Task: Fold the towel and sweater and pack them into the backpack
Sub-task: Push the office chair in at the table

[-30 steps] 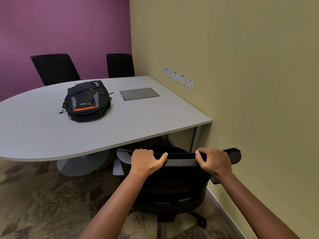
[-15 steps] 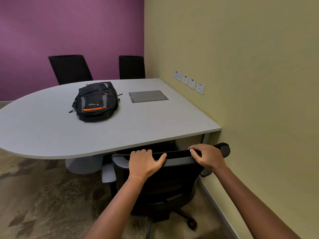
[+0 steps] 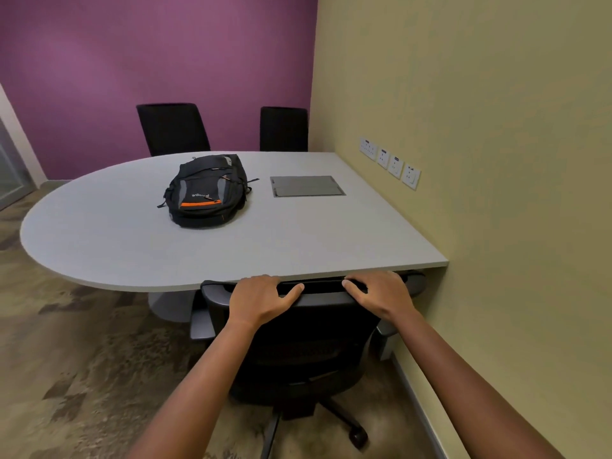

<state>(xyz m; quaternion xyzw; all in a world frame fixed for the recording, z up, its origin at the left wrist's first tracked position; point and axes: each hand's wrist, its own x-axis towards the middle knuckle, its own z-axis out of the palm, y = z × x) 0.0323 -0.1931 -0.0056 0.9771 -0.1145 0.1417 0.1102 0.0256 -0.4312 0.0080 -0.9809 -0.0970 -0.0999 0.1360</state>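
Backpack (image 3: 207, 192): black, with grey side panels, 1 orange stripe across the front pocket and small pale lettering above the stripe. It lies front face up on the grey table (image 3: 298, 236), left of centre, with its top end toward the far edge. Its compartments look zipped shut, and thin straps trail out at both sides. To its right, apart from it, 1 grey rectangular panel (image 3: 307, 186) is set flush into the tabletop.

Left hand (image 3: 258, 298): placed on the top rail of the black office chair (image 3: 298, 346), fingers curled over the far side, thumb stretched right along the rail.

Right hand (image 3: 381, 294): grips the same rail nearer the yellow wall (image 3: 496, 160), fingers wrapped over the top.

The 2 hands are well apart, both forearms reaching forward. The chair's top rail sits right at the near table edge; contact cannot be determined.

2 far chairs (image 3: 172, 127) stand against the purple wall (image 3: 132, 61). 4 socket plates (image 3: 395, 166) are mounted on the yellow wall.
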